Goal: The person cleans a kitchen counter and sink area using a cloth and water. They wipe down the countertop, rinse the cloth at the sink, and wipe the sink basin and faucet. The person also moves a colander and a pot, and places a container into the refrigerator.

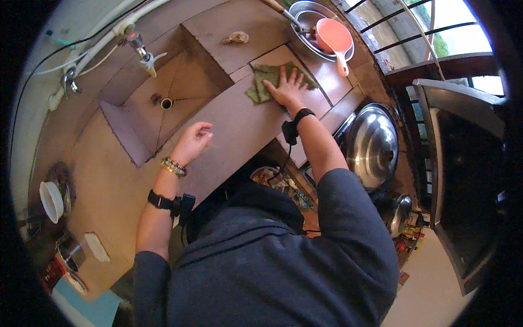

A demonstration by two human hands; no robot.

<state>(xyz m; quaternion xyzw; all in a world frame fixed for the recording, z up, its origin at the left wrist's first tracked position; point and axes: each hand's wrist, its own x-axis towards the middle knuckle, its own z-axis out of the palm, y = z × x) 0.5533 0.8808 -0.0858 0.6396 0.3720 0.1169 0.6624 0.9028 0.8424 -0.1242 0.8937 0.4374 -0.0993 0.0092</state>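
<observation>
My right hand (289,90) lies flat with its fingers spread on a green cloth (261,83), which is laid on the tiled counter (241,118). The palm presses the cloth and does not grasp it. Over the counter's front part, near the edge of the tiled sink (184,81), my left hand (193,141) hovers with its fingers loosely curled; no object shows in it. A round drain (166,103) is seen in the sink's floor. Beyond my right hand, a pink ladle (331,36) rests in metal basins (302,8).
Taps (141,51) reach over the sink. A crumpled lump (237,38) sits behind it. To the right stands a large lidded metal pot (374,147), beside a barred window. At the left are a white bowl (52,202) and a pale bar (97,247).
</observation>
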